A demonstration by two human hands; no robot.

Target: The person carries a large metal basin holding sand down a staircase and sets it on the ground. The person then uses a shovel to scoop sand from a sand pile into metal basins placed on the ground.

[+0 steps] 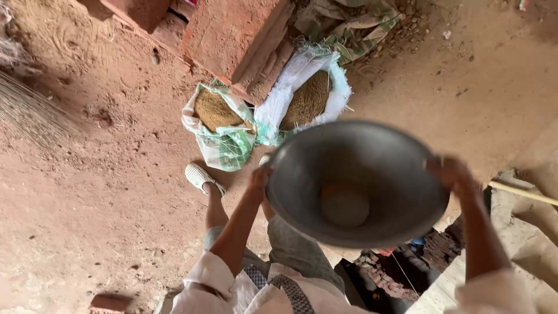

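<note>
Holding the grey metal basin [356, 185] by its rim, your left hand [260, 177] grasps at nine o'clock, your right hand [450, 172] at three, two open grain sacks [264, 107] lying at eleven o'clock.

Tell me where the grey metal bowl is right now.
In the head view the grey metal bowl sits right of centre, held at its rim by the left hand and right hand, just below two open sacks.
</note>
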